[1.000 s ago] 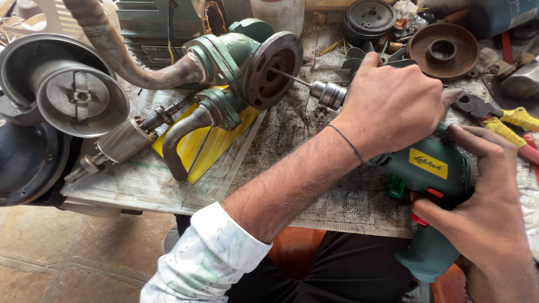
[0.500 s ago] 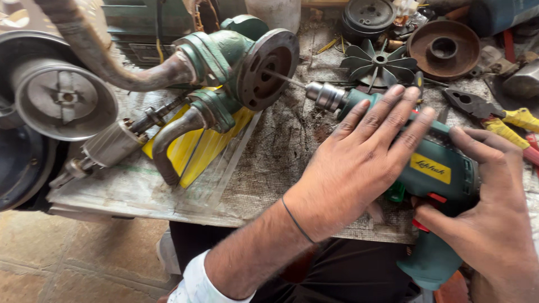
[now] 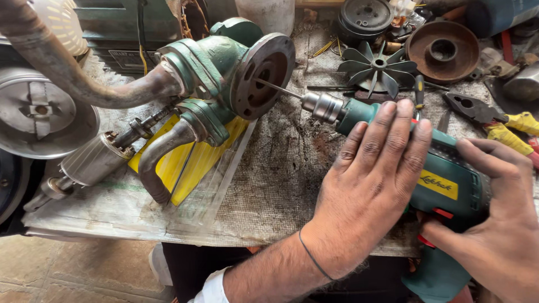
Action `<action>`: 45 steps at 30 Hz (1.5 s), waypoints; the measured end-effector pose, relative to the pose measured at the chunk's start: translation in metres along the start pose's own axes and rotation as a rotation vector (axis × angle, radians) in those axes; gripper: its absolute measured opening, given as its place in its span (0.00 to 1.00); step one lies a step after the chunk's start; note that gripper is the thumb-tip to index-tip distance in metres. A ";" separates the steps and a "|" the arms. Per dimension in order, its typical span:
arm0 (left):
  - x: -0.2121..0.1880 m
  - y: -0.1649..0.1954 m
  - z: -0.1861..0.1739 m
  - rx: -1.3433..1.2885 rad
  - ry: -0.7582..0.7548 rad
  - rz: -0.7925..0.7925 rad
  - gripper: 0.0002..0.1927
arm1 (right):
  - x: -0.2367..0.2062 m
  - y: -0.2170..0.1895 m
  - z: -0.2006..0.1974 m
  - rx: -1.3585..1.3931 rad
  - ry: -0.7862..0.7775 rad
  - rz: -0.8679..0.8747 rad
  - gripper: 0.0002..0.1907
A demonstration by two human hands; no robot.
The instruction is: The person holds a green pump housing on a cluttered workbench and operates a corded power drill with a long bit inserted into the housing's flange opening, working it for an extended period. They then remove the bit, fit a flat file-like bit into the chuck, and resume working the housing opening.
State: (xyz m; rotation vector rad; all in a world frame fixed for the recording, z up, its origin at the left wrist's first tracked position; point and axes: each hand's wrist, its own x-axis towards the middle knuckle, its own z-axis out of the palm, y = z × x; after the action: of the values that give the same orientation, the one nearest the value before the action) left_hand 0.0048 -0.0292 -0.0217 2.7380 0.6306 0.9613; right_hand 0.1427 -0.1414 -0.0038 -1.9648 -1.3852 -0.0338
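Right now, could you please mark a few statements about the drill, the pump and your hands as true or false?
1. The left hand lies flat on top of the green drill. True.
2. The drill bit points into the round flange of the green pump housing. True.
3. The right hand holds the yellow-handled pliers. False: it grips the rear of the drill; the pliers lie on the bench beyond it.
4. The black fan impeller is mounted on the drill chuck. False: it lies on the bench behind the chuck.
5. A yellow sheet lies under the pump. True.
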 end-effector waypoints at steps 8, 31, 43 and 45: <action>0.001 -0.001 -0.001 0.016 -0.002 0.014 0.33 | -0.001 -0.002 0.000 -0.054 -0.006 -0.025 0.55; 0.002 -0.002 0.003 -0.007 0.020 0.041 0.34 | 0.002 -0.003 0.000 0.011 -0.009 -0.025 0.55; 0.001 -0.005 0.003 -0.040 0.036 0.045 0.35 | -0.002 0.000 -0.005 -0.090 -0.064 -0.014 0.66; 0.001 -0.005 0.004 -0.029 0.031 0.046 0.35 | -0.004 -0.001 -0.005 -0.102 -0.080 0.025 0.66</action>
State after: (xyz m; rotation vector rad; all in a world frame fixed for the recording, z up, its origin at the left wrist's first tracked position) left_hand 0.0059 -0.0248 -0.0256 2.7280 0.5560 1.0174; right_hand 0.1422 -0.1472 -0.0011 -2.0882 -1.4349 -0.0147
